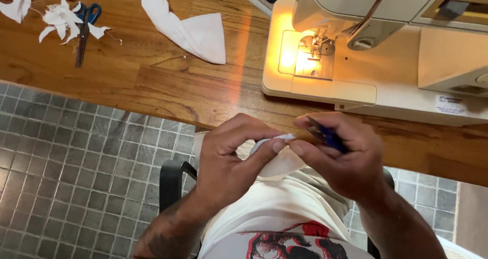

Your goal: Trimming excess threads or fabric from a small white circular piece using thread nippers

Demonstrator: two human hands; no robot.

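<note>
My left hand (231,162) pinches a small piece of white fabric (277,160) between thumb and fingers, just below the edge of the wooden table (168,81). My right hand (340,155) meets it from the right and holds a small blue-handled tool (328,135), its tip at the cloth's corner. The fabric hangs down over my lap. A cream sewing machine (356,61) stands on the table above my hands, its lamp lit over the needle plate (311,55).
A strip of white cloth (188,25) lies on the table at upper middle. Blue-handled scissors (84,27) rest among white scraps at upper left. A ruler and a blue pen lie near the top edge. Grey tiled floor (66,172) and a black chair arm (170,180) are below.
</note>
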